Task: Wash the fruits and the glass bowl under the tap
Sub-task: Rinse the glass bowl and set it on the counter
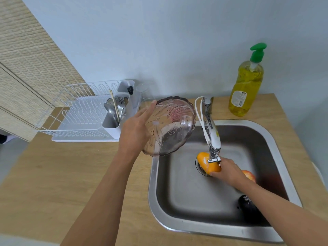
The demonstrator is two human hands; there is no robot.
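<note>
My left hand (137, 128) holds the clear glass bowl (171, 125) tilted on its side above the sink's left rim, palm against its outer wall. My right hand (229, 172) grips an orange fruit (206, 163) directly under the tap's spout (213, 139), over the drain. Water splashes white on the fruit. A red-and-yellow apple (249, 174) lies in the sink behind my right wrist. A dark, nearly black fruit (246, 204) lies in the sink's near right corner, partly hidden by my forearm.
The steel sink (177, 226) is set in a wooden counter (53, 174). A white dish rack (83, 119) with cutlery (115, 108) stands at the back left. A yellow soap bottle (245, 86) with a green pump stands behind the sink on the right.
</note>
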